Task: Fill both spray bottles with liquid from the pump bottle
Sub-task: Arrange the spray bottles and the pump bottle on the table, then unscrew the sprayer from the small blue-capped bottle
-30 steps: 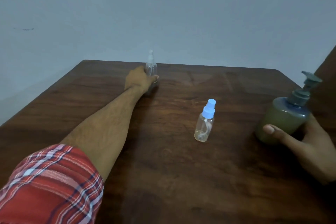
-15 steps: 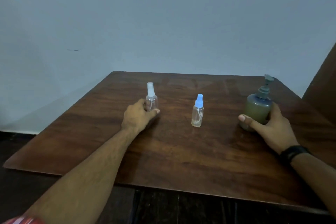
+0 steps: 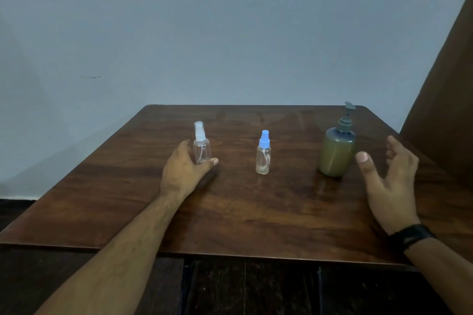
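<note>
1. Brown wood made up the tabletop (image 3: 256,212), seen from the head camera. Three bottles stood upright in a row on it.
2. The left hand (image 3: 183,170) curled round the white-capped spray bottle (image 3: 202,147), likely to keep it steady.
3. The blue-capped spray bottle (image 3: 263,153) stood alone in the middle.
4. The right hand (image 3: 391,181) was spread wide and held nothing, just beside the pump bottle (image 3: 336,151), not touching it.

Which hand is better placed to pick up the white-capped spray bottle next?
Left. The left hand already curls around the white-capped spray bottle; the right hand is open beside the pump bottle.
</note>
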